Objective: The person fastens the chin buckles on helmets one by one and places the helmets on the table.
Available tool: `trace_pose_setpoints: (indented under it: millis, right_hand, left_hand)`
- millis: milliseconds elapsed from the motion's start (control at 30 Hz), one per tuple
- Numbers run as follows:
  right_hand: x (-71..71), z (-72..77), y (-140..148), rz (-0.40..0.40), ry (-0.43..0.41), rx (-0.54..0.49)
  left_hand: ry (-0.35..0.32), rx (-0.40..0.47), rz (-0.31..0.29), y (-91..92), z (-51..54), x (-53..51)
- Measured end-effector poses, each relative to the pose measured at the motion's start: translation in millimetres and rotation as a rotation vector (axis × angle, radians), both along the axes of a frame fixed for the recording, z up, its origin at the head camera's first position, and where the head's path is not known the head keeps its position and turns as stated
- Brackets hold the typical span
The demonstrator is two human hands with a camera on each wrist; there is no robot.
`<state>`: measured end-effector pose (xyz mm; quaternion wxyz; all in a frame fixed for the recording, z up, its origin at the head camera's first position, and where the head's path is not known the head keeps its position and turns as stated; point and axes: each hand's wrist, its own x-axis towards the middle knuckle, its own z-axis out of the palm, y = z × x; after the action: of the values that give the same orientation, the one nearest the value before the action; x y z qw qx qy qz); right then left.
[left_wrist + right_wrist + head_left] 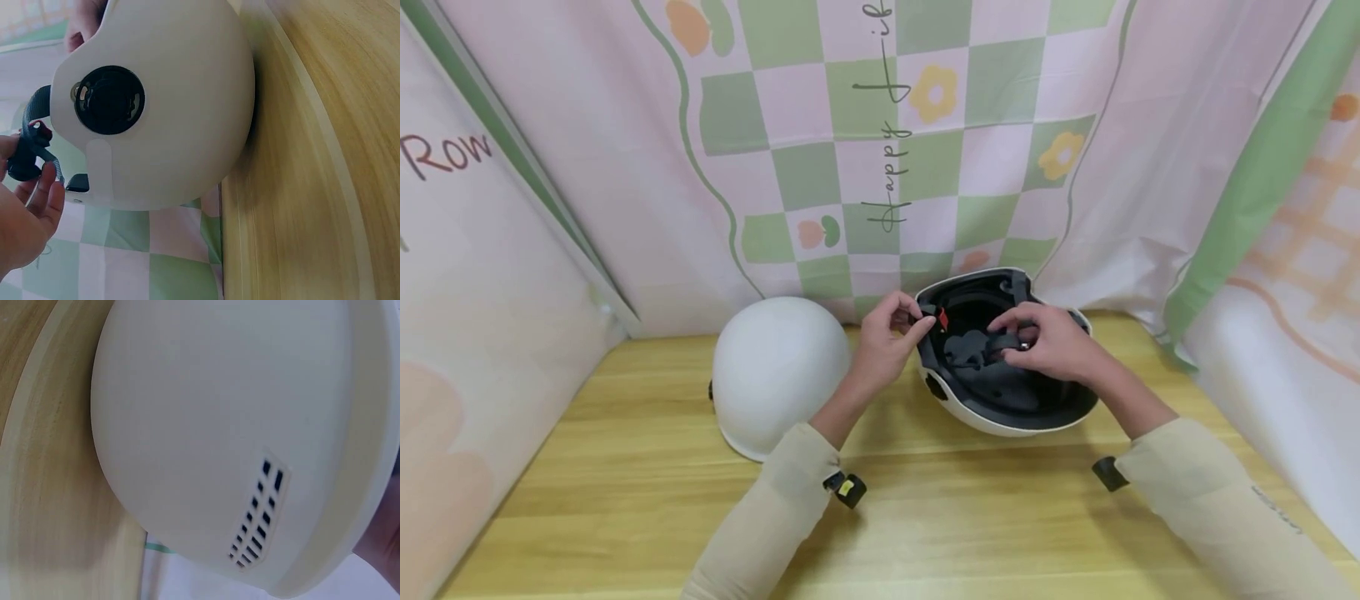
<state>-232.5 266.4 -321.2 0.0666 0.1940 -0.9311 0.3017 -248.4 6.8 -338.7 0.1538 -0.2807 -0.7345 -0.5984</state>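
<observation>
An upturned white helmet [992, 425] lies on the table with its black padded inside facing up. Near its left rim, my left hand [883, 337] pinches a black chin-strap buckle with a red part [943, 319]. The left wrist view shows the buckle [25, 156] between thumb and fingers, beside the helmet's round black side piece [110, 100]. Over the helmet's opening, my right hand [1051, 343] grips a black strap piece [1003, 343] between thumb and fingers. In the right wrist view the helmet shell [219, 425] hides most of that hand.
A second white helmet [782, 367] sits dome up on the wooden table [925, 533], left of my left hand. Behind the table hangs a checkered curtain [865, 175]. More printed cloth closes in both sides. A small vent grille [257, 515] shows on the shell.
</observation>
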Motion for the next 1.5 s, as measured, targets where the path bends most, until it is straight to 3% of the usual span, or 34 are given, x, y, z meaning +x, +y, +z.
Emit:
trace_pose_setpoints:
  millis: [300, 667, 867, 1067, 1300, 1500]
  right_hand:
    - [1.9, 1.6, 1, 0.017, 0.024, -0.026]
    - [0.1, -0.4, 0, -0.014, -0.093, -0.114]
    - [-1.3, -1.1, 0, 0.004, -0.046, -0.104]
    - [-0.5, -1.1, 0, -0.003, -0.023, -0.055]
    - [-0.7, -4.2, 0, 0.015, 0.042, -0.036]
    - [-2.8, -6.5, -2, -0.008, 0.054, -0.066]
  left_hand:
    - [0.021, -0.016, -0.009, 1.4, -0.9, 1.1]
    - [0.098, -0.097, -0.013, 4.6, -7.4, 2.0]
    - [0.041, -0.128, -0.021, 5.7, -7.5, 1.9]
    - [0.036, -0.196, -0.015, 4.9, -7.6, 2.0]
    - [-0.009, -0.121, 0.016, 5.2, -12.0, 1.6]
    - [0.01, -0.111, 0.04, 5.4, -13.1, 1.1]
